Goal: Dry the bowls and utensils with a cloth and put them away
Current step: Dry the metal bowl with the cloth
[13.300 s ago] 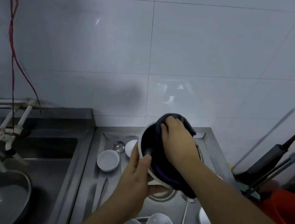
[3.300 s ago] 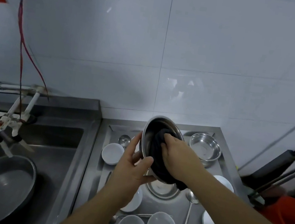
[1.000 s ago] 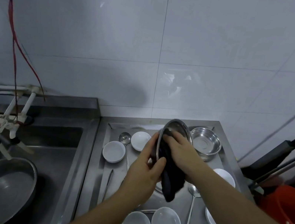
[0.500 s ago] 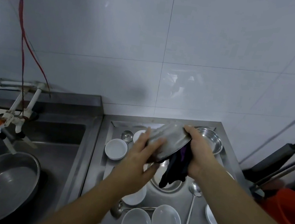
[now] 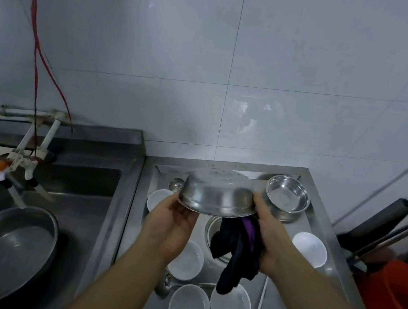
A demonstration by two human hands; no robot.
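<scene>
Both hands hold an upturned steel bowl (image 5: 218, 193) above the middle of the surface (image 5: 325, 228). The left hand (image 5: 172, 226) cups its rim from below; the right hand (image 5: 269, 235) grips the opposite rim and a dark cloth (image 5: 238, 251) hanging beneath. A second steel bowl (image 5: 286, 199) sits at the far right corner.

1. Both bare forearms reach forward from the bottom edge, converging toward the middle
2. The left hand (image 5: 170, 225) is palm up, with fingers cupped under the rim of what it holds
3. The right hand (image 5: 269, 235) faces inward, with fingertips at the opposite rim and a cloth pinned under its palm
</scene>
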